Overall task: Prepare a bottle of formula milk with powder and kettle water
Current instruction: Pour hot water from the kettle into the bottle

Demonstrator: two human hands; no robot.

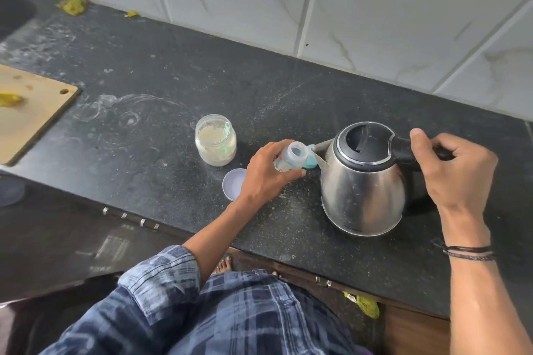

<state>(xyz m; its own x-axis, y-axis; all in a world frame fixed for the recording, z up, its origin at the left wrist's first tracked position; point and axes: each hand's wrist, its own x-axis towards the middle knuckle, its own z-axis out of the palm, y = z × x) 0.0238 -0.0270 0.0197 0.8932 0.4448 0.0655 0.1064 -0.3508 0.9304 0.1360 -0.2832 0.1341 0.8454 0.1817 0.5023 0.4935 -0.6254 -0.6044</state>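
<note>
Left hand: the left hand (268, 173) has its fingers and thumb curled round the baby bottle (290, 157), gripping it by the body.
Baby bottle: it sits in the left hand, tilted, with its uncapped mouth towards the kettle's spout; what is inside cannot be told.
Right hand: the right hand (455, 170) is closed round the black handle (409, 150) of the kettle, with the thumb laid along the top.
Kettle: the steel kettle (363, 179) is held by the right hand, with its body to the left of that hand. Its spout (320, 150) points at the left hand and lies just beside the bottle's mouth. Whether its base is on the tabletop (173, 66) or just off it cannot be told.
Teal cap: a teal cap (312, 161) lies on the tabletop between the left hand's fingertips and the kettle, partly hidden by the bottle.
Powder jar: an open jar (215, 140) of pale powder stands just beyond the left hand and to its left, with a scoop (227, 127) inside.
Pale lid: a round lid (234, 184) lies beside the left wrist, partly under it.
Cutting board: a wooden board (28, 112) lies well to the left of the left hand.
Wrist: dark bands (470, 251) circle the right wrist.
</note>
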